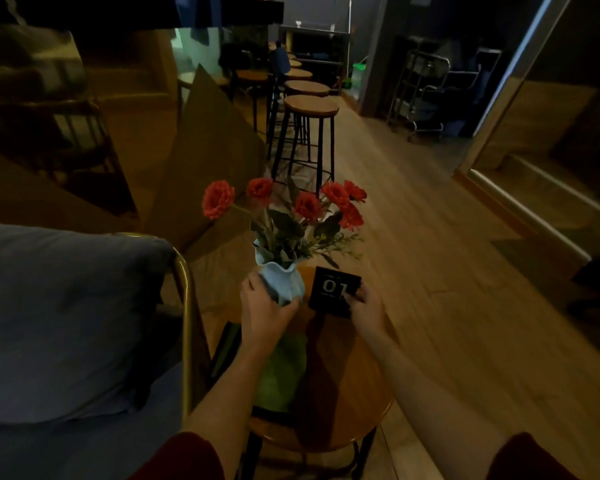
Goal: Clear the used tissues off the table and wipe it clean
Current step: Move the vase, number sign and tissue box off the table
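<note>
A small round wooden table (347, 403) stands in front of me. My left hand (262, 306) grips a pale blue vase (284, 282) of red flowers at the table's far side. My right hand (364, 308) holds the lower right edge of a black sign (333, 287) marked "01", right beside the vase. A green cloth (281, 372) lies on the table under my left forearm. No tissue shows in this view.
A blue cushioned chair with a brass frame (184, 306) stands close on the left. A row of bar stools (310, 109) runs along a counter ahead. Wooden floor (430, 254) stretches to the right, with a metal trolley (426, 95) at the back.
</note>
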